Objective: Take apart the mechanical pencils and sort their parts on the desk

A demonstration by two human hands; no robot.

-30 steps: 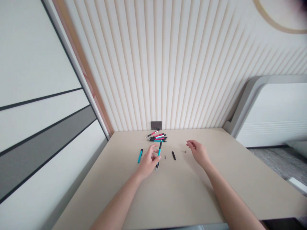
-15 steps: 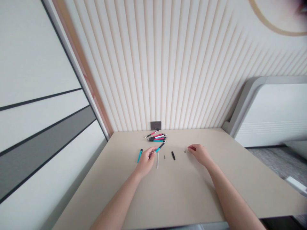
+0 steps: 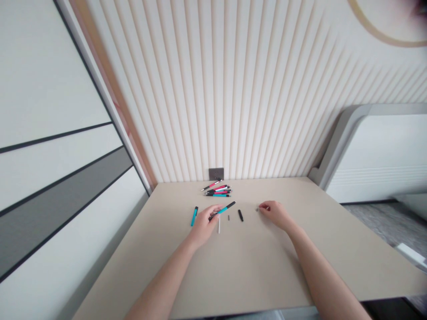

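My left hand (image 3: 204, 223) is closed around a blue-and-black pen (image 3: 226, 208), whose black end points up and to the right. Just under that hand a thin white refill (image 3: 219, 225) lies on the table. My right hand (image 3: 274, 212) rests low over the table with its fingertips pinched at a tiny grey piece (image 3: 257, 209); whether they grip it is too small to tell. Between the hands are a small dark spring-like part (image 3: 228, 218) and a black pen grip (image 3: 240, 215). A blue pen barrel (image 3: 194, 216) lies left of my left hand.
Several red, blue and black pens (image 3: 218, 191) are heaped at the back of the beige table (image 3: 253, 266). Behind them a dark socket plate (image 3: 216, 174) sits on the ribbed wall. A white cabinet stands left, a grey-white headboard (image 3: 383, 151) right.
The pen in my left hand has turned flatter, its black end moving right and slightly down. My right fingertips have moved a little left, up to the tiny grey piece.
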